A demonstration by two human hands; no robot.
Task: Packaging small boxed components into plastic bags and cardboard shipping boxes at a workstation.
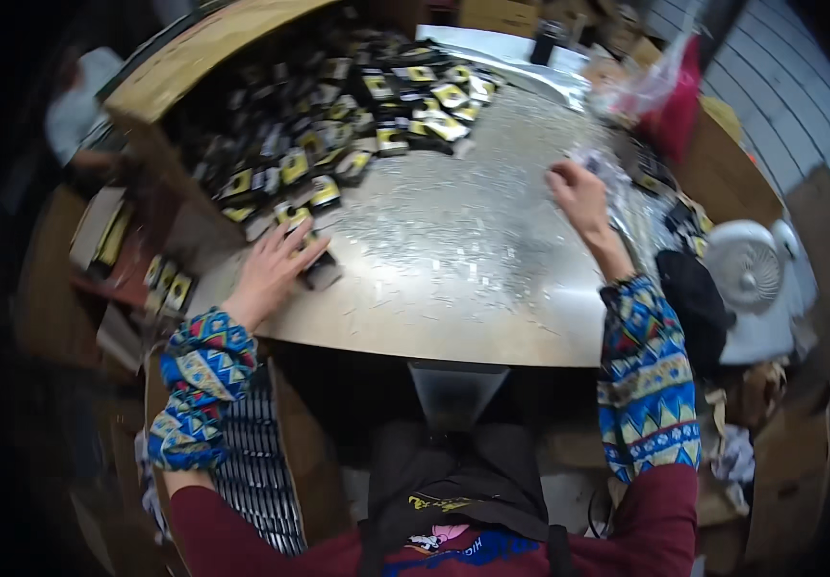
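Observation:
My left hand [276, 269] lies at the left of the metal tabletop [425, 298], its fingers spread over small black-and-yellow packages, partly hidden beneath it. Just beyond the fingertips sits another black-and-yellow package [325, 192], at the edge of a large heap of the same packages [338, 125]. On the right, my right hand [581, 200] is raised with its fingers curled together, beside crumpled clear plastic [617, 183]. Whatever those fingers may hold is too small to make out. Many thin clear slivers [463, 250] are scattered across the metal between my hands.
A cardboard wall [170, 173] borders the heap at left. At right are a white fan [744, 264], a black cloth-like item [692, 303] and a red-and-clear bag [670, 96]. Below my left arm, an open carton [300, 452] contains rows of dark, shiny pieces. Another person [88, 106] is at far left.

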